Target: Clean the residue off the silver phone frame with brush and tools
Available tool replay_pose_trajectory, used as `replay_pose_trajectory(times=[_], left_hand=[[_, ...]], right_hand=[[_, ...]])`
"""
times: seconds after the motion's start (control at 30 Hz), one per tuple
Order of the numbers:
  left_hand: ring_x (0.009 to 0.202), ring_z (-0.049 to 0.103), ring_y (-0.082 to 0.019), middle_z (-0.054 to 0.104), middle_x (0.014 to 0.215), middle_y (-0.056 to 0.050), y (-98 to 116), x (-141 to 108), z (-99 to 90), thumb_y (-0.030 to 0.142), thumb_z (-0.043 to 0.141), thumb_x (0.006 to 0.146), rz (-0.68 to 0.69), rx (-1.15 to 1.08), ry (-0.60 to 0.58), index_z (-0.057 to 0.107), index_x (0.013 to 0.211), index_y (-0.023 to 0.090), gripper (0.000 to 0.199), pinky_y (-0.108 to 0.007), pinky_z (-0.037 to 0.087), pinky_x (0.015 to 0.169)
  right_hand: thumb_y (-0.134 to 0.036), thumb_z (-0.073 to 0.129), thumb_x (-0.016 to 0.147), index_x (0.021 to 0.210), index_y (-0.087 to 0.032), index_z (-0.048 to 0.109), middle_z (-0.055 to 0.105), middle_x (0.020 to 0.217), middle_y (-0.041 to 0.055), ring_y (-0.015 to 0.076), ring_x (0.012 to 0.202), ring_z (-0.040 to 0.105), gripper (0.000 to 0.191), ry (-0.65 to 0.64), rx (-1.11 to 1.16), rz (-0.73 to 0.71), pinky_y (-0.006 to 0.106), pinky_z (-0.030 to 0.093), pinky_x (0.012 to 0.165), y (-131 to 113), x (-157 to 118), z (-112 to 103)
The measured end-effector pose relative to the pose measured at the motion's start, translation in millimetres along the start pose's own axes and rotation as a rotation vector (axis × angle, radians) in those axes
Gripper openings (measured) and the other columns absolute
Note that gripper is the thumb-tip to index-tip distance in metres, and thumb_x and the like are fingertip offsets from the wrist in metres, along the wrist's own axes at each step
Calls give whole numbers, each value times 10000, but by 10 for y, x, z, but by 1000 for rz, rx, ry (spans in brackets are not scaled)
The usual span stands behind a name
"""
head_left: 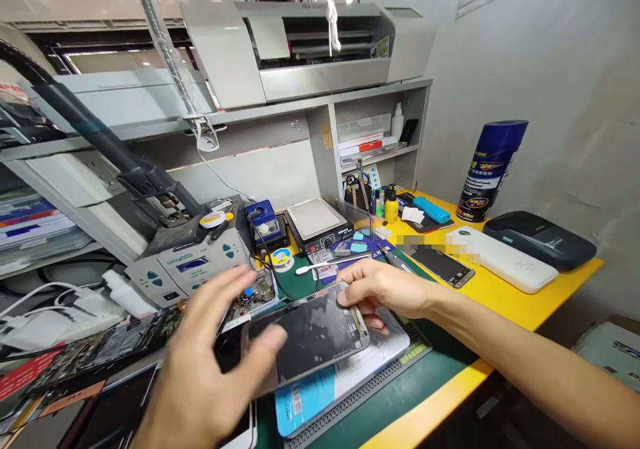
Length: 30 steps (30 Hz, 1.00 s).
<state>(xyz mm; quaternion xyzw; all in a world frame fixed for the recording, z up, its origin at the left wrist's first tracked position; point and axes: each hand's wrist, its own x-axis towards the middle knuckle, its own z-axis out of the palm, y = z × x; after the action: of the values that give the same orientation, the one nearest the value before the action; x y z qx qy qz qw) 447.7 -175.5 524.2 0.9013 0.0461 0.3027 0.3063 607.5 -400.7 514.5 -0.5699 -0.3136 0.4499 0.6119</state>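
Thin dark panel (pixel 315 336), pinched at its right end above the blue-and-white box (pixel 306 399).
My right hand (pixel 383 289) grips it, thumb on the face near the far corner, fingers underneath. My left hand (pixel 200 369) is blurred, thumb and fingers spread about the other end; whether they touch, I can't tell. The panel lies tilted over the tabletop (pixel 530 309). I judge it light and stiff, apt to crack if bent or twisted, its smooth face probably slippery. Best hold: opposite edges, gentle even pressure, thumbs off the middle and clear of the pale strip (pixel 356 322) at the right end, which looks delicate.
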Motion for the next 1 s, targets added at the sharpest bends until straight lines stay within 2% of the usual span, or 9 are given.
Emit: replay_pose_trajectory(times=[0.1, 0.27, 0.33, 0.43, 0.53, 0.6, 0.7, 0.83, 1.0], left_hand=[[1343, 541, -311, 557, 1455, -44, 34, -84, 134, 456, 766, 762, 284, 277, -247, 509, 1406, 344, 702, -500, 452, 1156], [1180, 635, -255, 604, 1324, -61, 193, -129, 276, 373, 690, 808, 309, 271, -392, 498, 1397, 300, 624, -412, 560, 1009], [1165, 638, -264, 605, 1310, -76, 205, -118, 272, 374, 678, 806, 274, 265, -415, 519, 1394, 272, 618, -422, 560, 999], [1174, 622, -290, 605, 1300, -98, 176, -106, 260, 403, 647, 828, 224, 271, -443, 544, 1387, 235, 594, -470, 538, 1019], [1194, 599, -297, 600, 1313, -94, 145, -109, 271, 426, 621, 853, 198, 254, -497, 579, 1349, 241, 531, -489, 508, 1047], [1220, 579, -299, 591, 1337, -91, 140, -115, 281, 430, 611, 862, 192, 243, -521, 586, 1343, 246, 516, -493, 483, 1075], [1237, 563, -314, 594, 1343, -105, 152, -122, 284, 441, 604, 866, 190, 237, -527, 590, 1351, 223, 531, -515, 452, 1102], [1204, 578, -326, 622, 1303, -121, 185, -122, 268, 439, 604, 864, 191, 228, -525, 622, 1317, 197, 515, -522, 463, 1075], [1187, 578, -327, 633, 1278, -121, 214, -125, 256, 441, 607, 860, 195, 211, -517, 634, 1305, 189, 512, -528, 461, 1061]], right_hand=[[-275, 639, 770, 700, -199, 496, 446, 463, -96, 83, 330, 439, 177, -37, -76, 55, 190, 375, 317, 36, 41, 6], [-423, 622, 835, 682, -200, 504, 461, 458, -77, 106, 343, 471, 295, -1, -288, 104, 220, 390, 336, -2, 26, -19], [-518, 576, 911, 708, -181, 546, 497, 500, -60, 98, 368, 474, 394, 118, -418, 71, 221, 376, 361, -70, -12, -119], [-536, 523, 996, 910, -159, 617, 560, 642, -52, 77, 456, 476, 398, 443, -644, -26, 219, 414, 455, -181, -49, -371], [-441, 587, 997, 1053, -152, 656, 680, 937, 27, 145, 741, 646, 302, 618, -857, -7, 306, 559, 667, -266, -1, -614], [-384, 626, 983, 1090, -159, 675, 694, 1094, 64, 196, 927, 676, 254, 611, -973, 44, 382, 583, 814, -314, 98, -699], [-351, 647, 974, 1165, -168, 671, 676, 1215, 87, 232, 1050, 669, 265, 538, -1084, 116, 432, 575, 899, -390, 308, -694], [-347, 651, 973, 1215, -164, 649, 672, 1219, 86, 232, 1030, 680, 303, 459, -1147, 175, 430, 591, 870, -471, 524, -570], [-355, 643, 979, 1145, -165, 678, 692, 1157, 65, 218, 973, 690, 255, 407, -1159, 190, 383, 599, 828, -481, 588, -471]])
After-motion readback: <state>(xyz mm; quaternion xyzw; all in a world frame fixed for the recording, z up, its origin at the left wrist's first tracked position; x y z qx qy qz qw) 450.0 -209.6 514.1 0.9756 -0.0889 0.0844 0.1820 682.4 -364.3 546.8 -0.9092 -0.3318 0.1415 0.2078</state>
